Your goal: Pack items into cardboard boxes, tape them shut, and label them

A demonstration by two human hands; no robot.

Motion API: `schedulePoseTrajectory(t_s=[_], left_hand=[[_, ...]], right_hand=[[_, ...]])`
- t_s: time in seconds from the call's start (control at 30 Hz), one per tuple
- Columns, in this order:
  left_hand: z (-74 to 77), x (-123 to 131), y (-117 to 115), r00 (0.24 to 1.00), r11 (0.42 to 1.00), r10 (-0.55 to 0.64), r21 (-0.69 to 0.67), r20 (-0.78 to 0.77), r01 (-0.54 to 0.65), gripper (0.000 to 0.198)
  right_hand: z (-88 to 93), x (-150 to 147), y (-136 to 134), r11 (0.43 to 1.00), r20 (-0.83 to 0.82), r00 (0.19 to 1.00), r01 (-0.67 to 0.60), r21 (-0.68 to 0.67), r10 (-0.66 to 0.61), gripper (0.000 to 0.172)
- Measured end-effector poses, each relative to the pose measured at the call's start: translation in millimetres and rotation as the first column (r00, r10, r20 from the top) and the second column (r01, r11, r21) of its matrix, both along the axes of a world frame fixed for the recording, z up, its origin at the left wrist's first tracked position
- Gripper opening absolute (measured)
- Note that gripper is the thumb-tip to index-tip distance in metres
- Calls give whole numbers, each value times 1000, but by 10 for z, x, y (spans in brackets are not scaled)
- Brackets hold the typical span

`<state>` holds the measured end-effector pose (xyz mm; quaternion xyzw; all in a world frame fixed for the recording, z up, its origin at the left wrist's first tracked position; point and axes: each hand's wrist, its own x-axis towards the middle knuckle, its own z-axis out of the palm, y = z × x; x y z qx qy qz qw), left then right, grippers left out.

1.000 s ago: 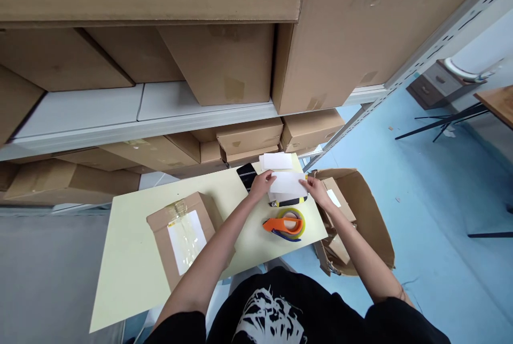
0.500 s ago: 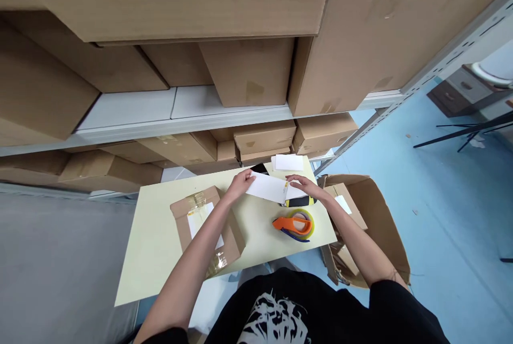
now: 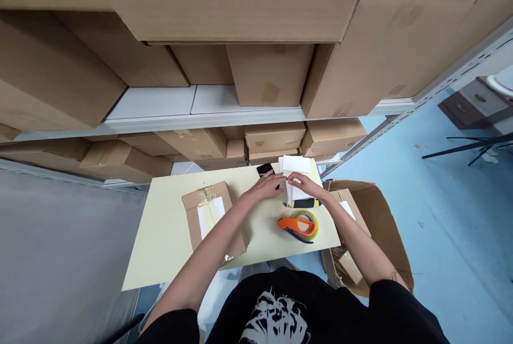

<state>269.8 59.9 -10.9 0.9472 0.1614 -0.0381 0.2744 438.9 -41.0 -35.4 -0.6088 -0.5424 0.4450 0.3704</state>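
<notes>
My left hand lies palm down over the table by a black phone, fingers stretched toward the left edge of some white label sheets. My right hand is over these sheets, its thumb and fingertips pinched close to my left fingertips. Whatever is in that pinch is too small to make out. Just below the sheets lies a black and yellow cutter-like tool. An orange tape dispenser rests nearer my body. To the left, a taped cardboard box bears a white label, partly covered by my left forearm.
More white sheets are at the far edge of the pale yellow table. A large open carton holding smaller parcels stands on the floor at right. Shelves packed with cardboard boxes rise in front, overhanging the table.
My left hand has let go of the white label it held up and now lies flatter, near the sheets. My right fingers have drawn together beside it. The view has shifted slightly.
</notes>
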Motion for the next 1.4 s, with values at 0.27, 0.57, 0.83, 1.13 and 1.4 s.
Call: schedulePoseTrajectory(t_s=[0.27,0.57,0.83,1.13,1.4], left_hand=[[-19,-32,-54,965,959,262,-121,28,-257,16],[16,-30,-60,956,954,288,-102,49,-282,13],[35,-192,22,945,916,323,-239,-39,-323,14],[372,-924,251,620,622,763,-466,183,-629,22],[676,-1603,3,472,507,861,-386,190,-770,21]], right_hand=[[26,-40,11,1000,-42,999,-22,8,22,34],[-43,-89,13,998,-47,997,59,-8,-60,34],[-131,163,-6,971,-22,971,238,-19,-238,37],[-448,96,-35,963,40,965,260,-67,-258,41],[-157,-717,331,981,11,981,195,-3,-195,52]])
